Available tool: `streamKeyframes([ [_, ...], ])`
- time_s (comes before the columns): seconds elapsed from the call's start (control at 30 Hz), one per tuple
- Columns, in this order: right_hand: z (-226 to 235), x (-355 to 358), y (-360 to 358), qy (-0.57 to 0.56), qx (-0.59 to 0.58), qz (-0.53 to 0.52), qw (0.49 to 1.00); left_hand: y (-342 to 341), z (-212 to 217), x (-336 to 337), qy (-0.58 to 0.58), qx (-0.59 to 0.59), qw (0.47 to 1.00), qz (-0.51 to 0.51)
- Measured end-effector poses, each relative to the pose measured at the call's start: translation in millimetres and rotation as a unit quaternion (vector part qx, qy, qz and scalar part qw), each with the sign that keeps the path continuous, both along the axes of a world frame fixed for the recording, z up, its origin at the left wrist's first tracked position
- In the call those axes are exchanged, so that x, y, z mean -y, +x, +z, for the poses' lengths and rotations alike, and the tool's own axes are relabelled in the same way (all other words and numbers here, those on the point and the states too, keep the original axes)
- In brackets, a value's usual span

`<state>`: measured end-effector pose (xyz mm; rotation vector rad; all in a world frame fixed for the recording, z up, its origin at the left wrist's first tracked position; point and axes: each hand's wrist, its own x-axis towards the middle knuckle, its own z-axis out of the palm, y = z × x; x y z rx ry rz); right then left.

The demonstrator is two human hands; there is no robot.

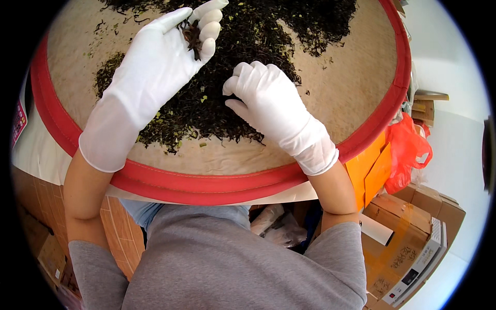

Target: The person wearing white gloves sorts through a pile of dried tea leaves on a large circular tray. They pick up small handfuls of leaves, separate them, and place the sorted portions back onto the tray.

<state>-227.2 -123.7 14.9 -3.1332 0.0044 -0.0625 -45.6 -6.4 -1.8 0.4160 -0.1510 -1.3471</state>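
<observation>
A heap of dark, twisted tea leaves (pixel 206 113) flecked with yellow-green bits lies on a round, cloth-lined tray (pixel 227 194) with a red rim. My left hand (pixel 160 64), in a white glove, is turned palm up over the heap's left part. Its fingers curl round a small bunch of brownish tea leaves (pixel 191 36). Also gloved in white, my right hand (pixel 261 95) is at the heap's near right edge, back upward, thumb and fingers drawn together. What lies between its fingertips is hidden; only dark leaf shows beside them.
Orange sheets (pixel 376 168) and a red plastic bag (pixel 405 152) are beyond the tray's right rim. Cardboard boxes (pixel 395 227) with a white roll (pixel 376 230) are stacked at the lower right. Tiled floor (pixel 119 227) shows at the lower left.
</observation>
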Motion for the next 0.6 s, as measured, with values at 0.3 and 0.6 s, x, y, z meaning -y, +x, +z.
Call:
streamKeyframes([
  [0.3,7,8,-7,0.424,0.074,-0.172,0.886,-1,2,1,0.001,-0.010,1.000,-0.004],
  [0.6,34,16,-5,0.623,0.053,-0.243,0.742,-11,7,2,0.052,-0.015,0.998,-0.018],
])
